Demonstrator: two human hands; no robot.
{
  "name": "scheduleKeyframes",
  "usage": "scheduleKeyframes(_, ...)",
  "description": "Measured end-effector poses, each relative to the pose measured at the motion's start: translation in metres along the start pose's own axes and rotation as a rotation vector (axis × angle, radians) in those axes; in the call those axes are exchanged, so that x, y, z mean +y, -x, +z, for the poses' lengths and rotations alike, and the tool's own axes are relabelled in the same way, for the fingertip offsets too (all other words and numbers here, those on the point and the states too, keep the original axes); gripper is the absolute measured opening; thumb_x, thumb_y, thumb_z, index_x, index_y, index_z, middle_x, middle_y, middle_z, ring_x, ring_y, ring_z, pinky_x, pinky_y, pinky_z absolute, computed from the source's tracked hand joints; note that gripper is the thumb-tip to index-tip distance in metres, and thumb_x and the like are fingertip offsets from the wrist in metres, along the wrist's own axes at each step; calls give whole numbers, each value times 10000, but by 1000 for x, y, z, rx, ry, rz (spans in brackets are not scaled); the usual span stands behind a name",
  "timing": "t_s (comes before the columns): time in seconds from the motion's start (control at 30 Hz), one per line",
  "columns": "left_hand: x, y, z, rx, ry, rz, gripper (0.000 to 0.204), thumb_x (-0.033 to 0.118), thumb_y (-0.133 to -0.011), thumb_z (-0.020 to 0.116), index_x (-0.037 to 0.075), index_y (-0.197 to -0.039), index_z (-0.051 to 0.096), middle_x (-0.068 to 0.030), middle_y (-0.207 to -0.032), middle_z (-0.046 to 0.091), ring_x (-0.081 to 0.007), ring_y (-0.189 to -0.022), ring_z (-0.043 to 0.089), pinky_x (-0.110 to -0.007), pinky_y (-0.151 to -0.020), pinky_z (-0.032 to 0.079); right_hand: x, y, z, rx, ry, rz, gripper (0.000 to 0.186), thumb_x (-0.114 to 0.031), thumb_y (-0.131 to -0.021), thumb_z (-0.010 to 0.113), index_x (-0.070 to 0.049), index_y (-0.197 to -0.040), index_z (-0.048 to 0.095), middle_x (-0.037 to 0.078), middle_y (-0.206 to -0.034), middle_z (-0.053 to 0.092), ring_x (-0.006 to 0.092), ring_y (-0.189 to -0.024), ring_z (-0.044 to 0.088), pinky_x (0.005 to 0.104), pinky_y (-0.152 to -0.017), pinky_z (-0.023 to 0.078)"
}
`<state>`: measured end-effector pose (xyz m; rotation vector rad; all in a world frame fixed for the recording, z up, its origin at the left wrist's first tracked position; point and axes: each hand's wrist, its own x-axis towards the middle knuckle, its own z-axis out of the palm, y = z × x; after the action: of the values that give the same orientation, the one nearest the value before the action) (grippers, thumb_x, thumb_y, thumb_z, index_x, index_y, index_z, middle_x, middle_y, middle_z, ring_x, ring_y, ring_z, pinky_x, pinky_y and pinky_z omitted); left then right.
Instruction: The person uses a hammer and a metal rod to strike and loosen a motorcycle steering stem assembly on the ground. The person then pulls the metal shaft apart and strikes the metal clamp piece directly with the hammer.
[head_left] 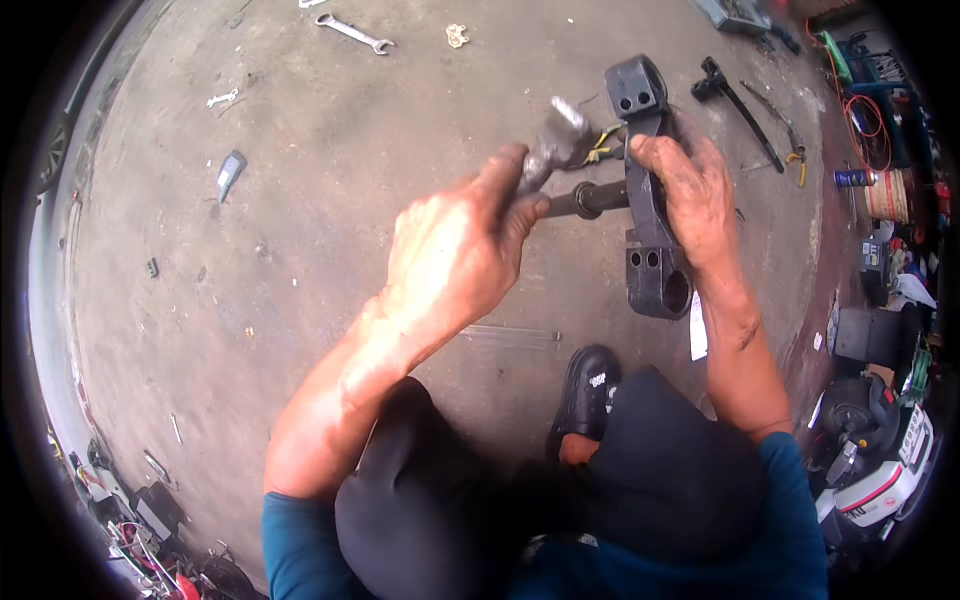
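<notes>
Concrete floor (320,150) fills the view, tools scattered over it. White two-wheeler (872,495) at the lower right edge. Black metal part (645,210) held up over the floor, right of centre, above and just right of the shoe: a ring-shaped clamp at each end, paired holes beside each, stem jutting left from the middle. Long black bar tool (748,122) on the floor beyond it, upper right. Black shoe (580,395) between the knees. Left hand (455,240): fingers closed round a blurred metal tool (558,140), head raised; thumb close to the stem, contact cannot be told. Right hand (695,195): fingers grasping the part's bar between the two clamps. Wrench (355,34) lying at the top, well apart. Small grey fob (231,174) on the floor, far left.
</notes>
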<state>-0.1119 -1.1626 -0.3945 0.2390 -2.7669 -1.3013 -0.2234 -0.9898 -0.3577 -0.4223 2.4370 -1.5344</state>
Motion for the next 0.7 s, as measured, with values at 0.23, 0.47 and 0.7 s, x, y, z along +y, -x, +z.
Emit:
scheduleKeyframes(0.23, -23, 2, 16, -70, -41, -48, 456, 294, -908, 611, 14, -1259, 531, -266, -930, 654, -432, -919, 633, -471, -772, 507, 3, -2, 11, -8, 59, -83, 331, -259, -809, 592, 36, -958, 603, 63, -738, 579, 145, -660, 532, 308, -636, 455)
scheduleKeyframes(0.47, -8, 11, 7, 28, 12, 22, 417, 250, -913, 611, 37, -1263, 529, -259, -953, 650, -406, -860, 655, -445, -695, 518, 3, 3, 13, -11, 32, -62, 333, -263, -812, 589, 35, -959, 609, 62, -763, 575, 145, -663, 529, 305, -635, 456)
scheduleKeyframes(0.7, 7, 3, -5, 136, 12, 86, 426, 235, -900, 628, 39, -1261, 514, -227, -867, 665, -410, -815, 653, -425, -649, 520, -16, 8, 8, -39, -43, 82, 343, -256, -805, 600, 33, -990, 599, 47, -763, 568, 130, -680, 532, 297, -626, 459)
